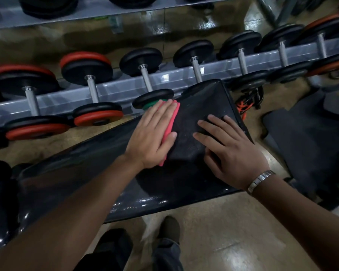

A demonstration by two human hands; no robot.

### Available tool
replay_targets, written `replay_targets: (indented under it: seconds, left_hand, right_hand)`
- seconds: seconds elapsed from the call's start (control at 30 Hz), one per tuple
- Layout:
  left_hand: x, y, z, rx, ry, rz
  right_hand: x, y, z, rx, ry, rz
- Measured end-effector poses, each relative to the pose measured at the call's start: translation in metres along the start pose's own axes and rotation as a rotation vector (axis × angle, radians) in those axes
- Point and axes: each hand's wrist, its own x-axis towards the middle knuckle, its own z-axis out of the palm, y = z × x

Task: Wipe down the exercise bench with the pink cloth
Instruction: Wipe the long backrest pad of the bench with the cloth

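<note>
The black padded exercise bench [204,106] runs from lower left to upper right across the view. My left hand [155,133] lies flat on the folded pink cloth [171,122], pressing it against the left side of the smaller bench pad; most of the cloth is hidden under the palm. My right hand [229,149] rests flat on the same pad with its fingers spread and nothing in it. A metal watch sits on the right wrist. The long lower pad [82,173] is glossy with highlights.
A grey dumbbell rack [114,92] with several black and red dumbbells stands directly behind the bench. Orange cords [243,108] lie on the floor at the bench's far end. Dark floor mats [301,137] are at the right. My shoe [169,229] is under the bench edge.
</note>
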Motion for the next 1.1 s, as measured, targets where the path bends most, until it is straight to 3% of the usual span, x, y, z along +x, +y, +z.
replay_targets:
  seconds: [0.17,0.47,0.53,0.67,0.73,0.93,1.0,1.1]
  left_hand:
    - [0.043,0.019,0.003,-0.009,0.03,-0.289]
    - [0.001,-0.001,-0.003,0.066,-0.088,0.212]
    - [0.006,-0.005,-0.002,0.055,-0.077,0.168]
    - [0.033,0.022,0.009,0.023,0.02,-0.185]
    - [0.046,0.031,0.014,0.041,0.041,-0.274]
    - [0.012,0.015,0.007,0.072,-0.02,0.128]
    - [0.003,0.008,0.005,0.028,-0.039,0.099]
    - [0.019,0.014,0.004,0.011,0.007,-0.086]
  right_hand:
    - [-0.001,0.0,0.001,-0.012,0.01,-0.003]
    - [-0.001,0.001,0.003,-0.041,0.039,-0.012]
    - [0.0,0.003,0.005,-0.06,0.036,-0.011]
    - [-0.002,0.003,0.007,-0.09,0.04,-0.012]
    - [-0.002,0.001,0.008,-0.096,0.036,-0.012]
    - [-0.003,-0.001,0.008,-0.07,0.059,-0.017]
    - [-0.003,-0.002,0.008,-0.053,0.063,-0.02]
    - [-0.002,-0.002,0.006,-0.032,0.05,-0.011]
